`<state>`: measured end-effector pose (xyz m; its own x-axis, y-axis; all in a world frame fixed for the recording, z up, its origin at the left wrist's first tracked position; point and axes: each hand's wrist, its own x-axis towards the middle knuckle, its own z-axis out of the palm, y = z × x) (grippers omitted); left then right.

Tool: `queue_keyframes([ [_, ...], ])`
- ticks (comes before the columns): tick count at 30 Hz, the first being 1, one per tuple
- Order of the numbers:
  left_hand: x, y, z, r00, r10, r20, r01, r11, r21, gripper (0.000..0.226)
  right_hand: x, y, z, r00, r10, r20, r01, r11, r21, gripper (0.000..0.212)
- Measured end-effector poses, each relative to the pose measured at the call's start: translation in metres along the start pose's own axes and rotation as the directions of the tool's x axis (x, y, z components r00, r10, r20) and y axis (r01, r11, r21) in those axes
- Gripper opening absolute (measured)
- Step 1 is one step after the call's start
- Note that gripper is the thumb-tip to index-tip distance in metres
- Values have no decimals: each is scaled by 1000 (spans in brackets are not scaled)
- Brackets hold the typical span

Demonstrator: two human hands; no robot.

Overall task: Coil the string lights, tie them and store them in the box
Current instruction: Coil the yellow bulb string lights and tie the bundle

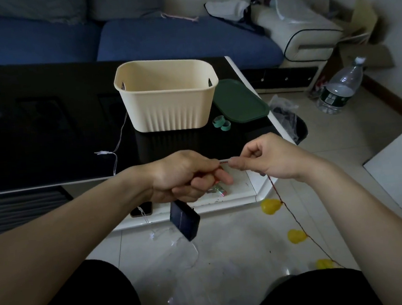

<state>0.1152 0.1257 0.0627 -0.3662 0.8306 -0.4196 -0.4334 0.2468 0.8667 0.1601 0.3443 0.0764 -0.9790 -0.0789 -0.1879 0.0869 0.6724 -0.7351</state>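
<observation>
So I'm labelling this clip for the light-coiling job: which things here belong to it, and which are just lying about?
Part of the job:
- string lights, held in the left hand and right hand
- dark battery pack hanging below
- cream box
- green lid
- green ties

Lying about:
- water bottle
- phone
- clear wire on the table

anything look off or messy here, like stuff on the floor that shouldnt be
Yes. The string lights trail from the right hand down across the floor, their yellow bulbs lying on the tiles. A clear wire hangs over the table's edge, and a water bottle stands on the floor by the sofa. The box looks undamaged.
</observation>
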Motion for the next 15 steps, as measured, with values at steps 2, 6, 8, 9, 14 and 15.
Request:
queue_keyframes([
  [2, -1, 1, 0, 998, 49, -38, -51, 998, -37, 38, 1, 5, 0, 1000, 27, 15, -27, 1000, 10, 42],
  [6, -2, 4, 3, 978, 151, -146, -179, 963, -203, 34, 2, 12, 2, 990, 119, 79, -118, 993, -21, 47],
  [8, -1, 7, 3, 949, 201, -245, -264, 928, -264, 33, 3, 16, 5, 980, 162, 120, -160, 987, -27, 43],
  [9, 0, 8, 2, 928, 222, -298, -309, 908, -284, 32, 4, 18, 7, 974, 176, 140, -175, 984, -16, 40],
  [14, 8, 5, -8, 809, 223, -544, -442, 841, -313, 32, 6, 16, 24, 912, 250, 325, -266, 964, 5, 31],
  [15, 11, 4, -9, 785, 201, -586, -446, 840, -309, 34, 6, 13, 30, 900, 252, 357, -266, 964, -11, 31],
])
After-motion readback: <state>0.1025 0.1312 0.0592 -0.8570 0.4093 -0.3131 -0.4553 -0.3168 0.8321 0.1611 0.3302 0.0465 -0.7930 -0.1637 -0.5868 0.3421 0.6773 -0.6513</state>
